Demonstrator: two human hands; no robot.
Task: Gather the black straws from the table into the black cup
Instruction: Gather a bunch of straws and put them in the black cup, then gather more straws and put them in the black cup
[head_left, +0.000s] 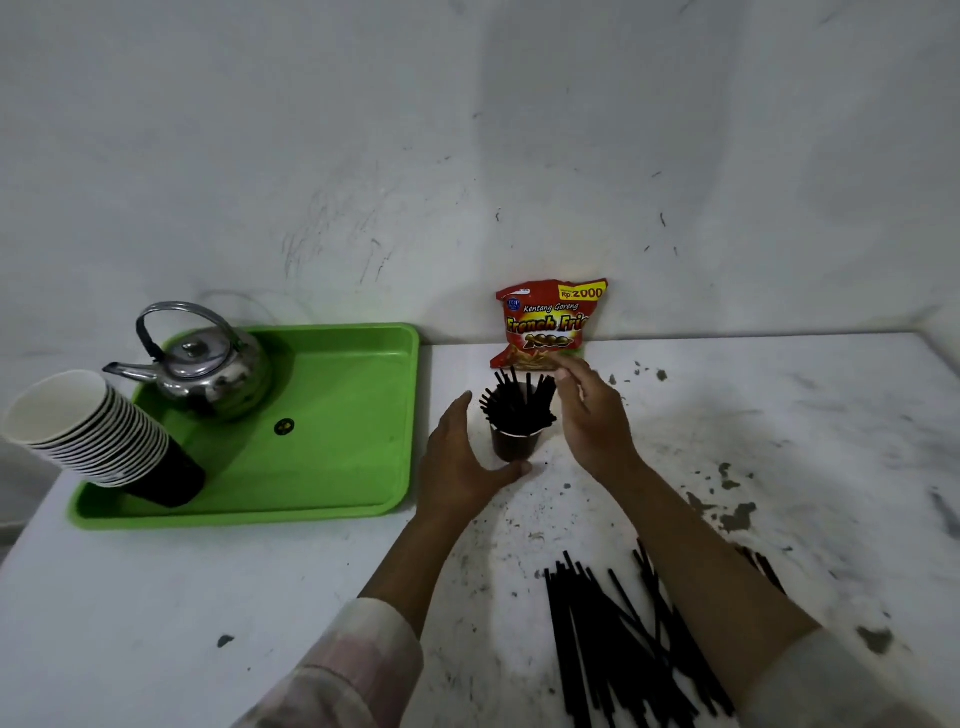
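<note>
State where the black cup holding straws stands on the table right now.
In the head view the black cup stands right of the green tray, before the snack bag, between both hands.

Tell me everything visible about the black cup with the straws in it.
The black cup is small, dark, looks like paper, with a pale inner rim. It stands upright on the white table, right of the green tray and in front of the snack bag. Black straws fan out of its mouth. The left hand is cupped beside it, thumb near its base; contact is unclear. The right hand hovers by the straw tips.
</note>
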